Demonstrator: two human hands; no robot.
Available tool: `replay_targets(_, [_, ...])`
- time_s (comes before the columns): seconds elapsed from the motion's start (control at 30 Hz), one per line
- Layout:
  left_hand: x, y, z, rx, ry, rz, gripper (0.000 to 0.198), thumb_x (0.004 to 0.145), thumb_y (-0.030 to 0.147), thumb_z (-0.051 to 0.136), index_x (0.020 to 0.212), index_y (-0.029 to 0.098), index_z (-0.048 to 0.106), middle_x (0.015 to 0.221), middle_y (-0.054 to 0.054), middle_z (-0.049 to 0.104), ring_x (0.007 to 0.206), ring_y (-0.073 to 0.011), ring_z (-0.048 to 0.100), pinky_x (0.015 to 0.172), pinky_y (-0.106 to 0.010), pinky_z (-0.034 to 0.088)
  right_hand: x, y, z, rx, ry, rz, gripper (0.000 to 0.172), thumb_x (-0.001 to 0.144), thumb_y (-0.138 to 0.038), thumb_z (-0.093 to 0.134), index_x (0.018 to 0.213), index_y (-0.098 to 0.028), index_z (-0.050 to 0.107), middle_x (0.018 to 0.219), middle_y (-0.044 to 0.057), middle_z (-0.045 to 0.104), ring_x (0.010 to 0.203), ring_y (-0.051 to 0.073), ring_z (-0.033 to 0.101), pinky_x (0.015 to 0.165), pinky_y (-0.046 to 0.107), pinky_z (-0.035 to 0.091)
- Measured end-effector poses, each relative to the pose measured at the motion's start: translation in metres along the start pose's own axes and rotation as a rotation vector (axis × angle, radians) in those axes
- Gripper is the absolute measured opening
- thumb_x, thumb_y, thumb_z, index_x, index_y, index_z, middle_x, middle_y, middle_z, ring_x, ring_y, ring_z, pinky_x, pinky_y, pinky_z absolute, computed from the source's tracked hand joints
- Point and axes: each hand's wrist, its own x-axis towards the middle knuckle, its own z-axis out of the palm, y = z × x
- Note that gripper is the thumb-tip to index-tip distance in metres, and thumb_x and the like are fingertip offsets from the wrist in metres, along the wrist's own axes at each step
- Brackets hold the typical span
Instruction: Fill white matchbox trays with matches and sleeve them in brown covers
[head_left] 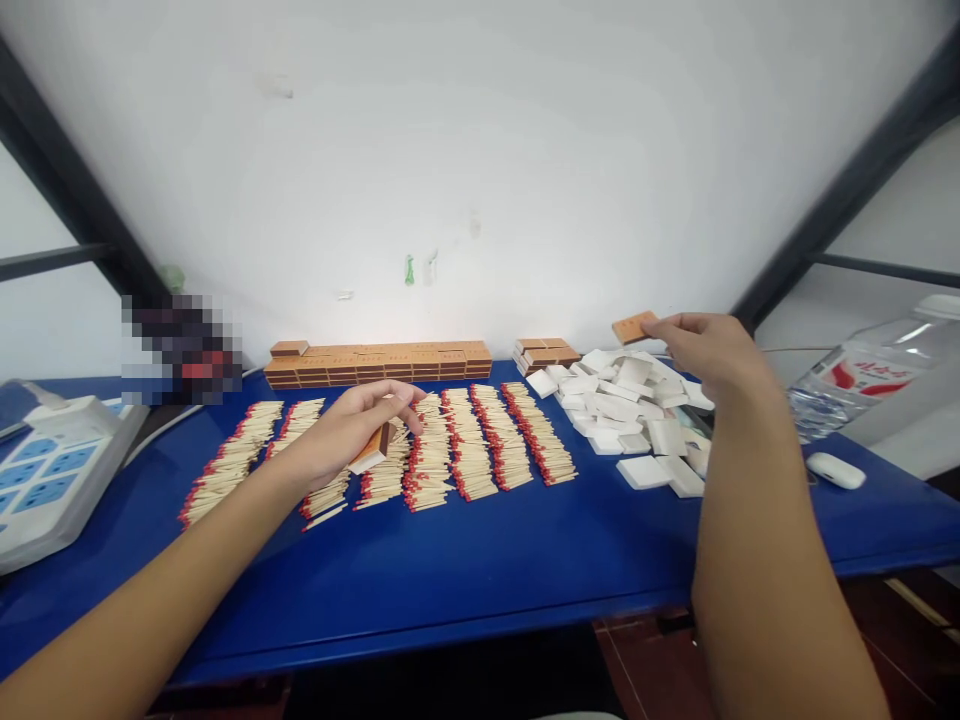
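Observation:
My left hand [352, 430] is over the rows of matches, closed around an orange matchbox [371, 452] whose pale end faces me. My right hand [701, 345] is raised above the heap of white matchbox trays [619, 400], pinching another orange matchbox piece [634, 327] by its right end. Whether that piece is a sleeve alone or a full box, I cannot tell. Red-tipped matches [491, 440] lie in several slanted rows on the blue table [465, 580]. Part of the rows is hidden behind my left hand and forearm.
Stacked matchboxes [375, 367] form a long block along the wall, with a smaller stack [546, 354] to its right. A white power strip [56, 465] stands at the left. At the right are a plastic bottle [870, 370] and a white earbud case [836, 470].

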Motion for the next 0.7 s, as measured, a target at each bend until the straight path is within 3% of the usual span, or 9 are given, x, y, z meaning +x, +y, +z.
replay_targets(0.03, [0.000,0.000,0.000,0.048,0.010,0.045,0.048,0.093,0.064,0.066,0.111,0.020,0.071,0.090,-0.008,0.078,0.071,-0.0185,0.065,0.059,-0.028,0.045,-0.005,-0.012,0.011,0.033,0.049,0.070,0.030,0.091,-0.047,0.074,0.071,-0.025,0.072,0.054,0.001,0.051,0.054,0.017,0.042,0.057,0.036,0.036])
replay_targets(0.1, [0.000,-0.001,0.002,0.151,0.056,0.131,0.046,0.093,0.061,0.067,0.114,0.020,0.070,0.089,-0.008,0.078,0.087,-0.0233,0.071,0.070,-0.031,0.049,-0.019,-0.041,0.038,0.138,0.013,0.092,0.023,0.084,-0.043,0.080,0.078,-0.021,0.077,0.061,0.002,0.058,0.058,0.017,0.047,0.058,0.034,0.038])
replay_targets(0.17, [-0.002,-0.002,0.005,0.234,0.123,0.195,0.048,0.094,0.059,0.067,0.122,0.021,0.067,0.095,-0.008,0.079,0.094,-0.0249,0.071,0.073,-0.032,0.050,-0.040,-0.070,0.069,0.270,-0.198,-0.011,0.029,0.085,-0.047,0.080,0.079,-0.019,0.078,0.071,0.005,0.068,0.063,0.017,0.054,0.061,0.033,0.043])
replay_targets(0.23, [-0.006,-0.002,0.008,0.273,0.163,0.225,0.052,0.095,0.059,0.066,0.132,0.022,0.063,0.106,-0.009,0.079,0.088,-0.0227,0.070,0.069,-0.030,0.050,-0.066,-0.095,0.099,0.399,-0.363,-0.110,0.036,0.087,-0.055,0.078,0.080,-0.019,0.077,0.076,0.006,0.073,0.068,0.017,0.060,0.065,0.032,0.047])
replay_targets(0.33, [-0.010,-0.003,0.012,0.313,0.154,0.216,0.061,0.095,0.057,0.068,0.145,0.025,0.056,0.123,-0.010,0.074,0.061,-0.0134,0.060,0.055,-0.027,0.042,-0.102,-0.119,0.128,0.555,-0.580,-0.152,0.040,0.088,-0.060,0.076,0.085,-0.020,0.076,0.084,0.006,0.077,0.067,0.016,0.064,0.062,0.030,0.050])
replay_targets(0.43, [-0.012,-0.003,0.013,0.410,0.180,0.226,0.056,0.094,0.055,0.069,0.141,0.026,0.061,0.125,-0.009,0.072,0.048,-0.0074,0.047,0.048,-0.027,0.035,-0.121,-0.128,0.137,0.659,-0.713,-0.152,0.043,0.093,-0.064,0.069,0.088,-0.021,0.075,0.086,0.006,0.077,0.065,0.015,0.063,0.054,0.027,0.048])
replay_targets(0.57, [-0.011,-0.003,0.011,0.477,0.225,0.269,0.041,0.093,0.051,0.073,0.123,0.023,0.070,0.112,-0.006,0.075,0.056,-0.0114,0.055,0.052,-0.026,0.037,-0.123,-0.127,0.135,0.674,-0.804,-0.143,0.044,0.095,-0.064,0.067,0.095,-0.020,0.073,0.088,0.005,0.074,0.066,0.014,0.063,0.050,0.025,0.048])
replay_targets(0.63, [-0.008,-0.003,0.010,0.425,0.250,0.266,0.041,0.092,0.053,0.074,0.118,0.023,0.071,0.110,-0.006,0.076,0.062,-0.0135,0.059,0.056,-0.027,0.042,-0.122,-0.125,0.135,0.712,-0.752,-0.102,0.043,0.093,-0.062,0.071,0.108,-0.022,0.069,0.095,0.005,0.072,0.066,0.014,0.063,0.048,0.025,0.047])
replay_targets(0.7, [-0.005,-0.005,0.010,0.337,0.311,0.250,0.043,0.091,0.057,0.074,0.115,0.021,0.072,0.112,-0.007,0.076,0.075,-0.0178,0.067,0.064,-0.028,0.048,-0.124,-0.125,0.137,0.725,-0.600,-0.080,0.048,0.089,-0.059,0.078,0.117,-0.024,0.062,0.100,0.004,0.069,0.069,0.015,0.063,0.051,0.026,0.048])
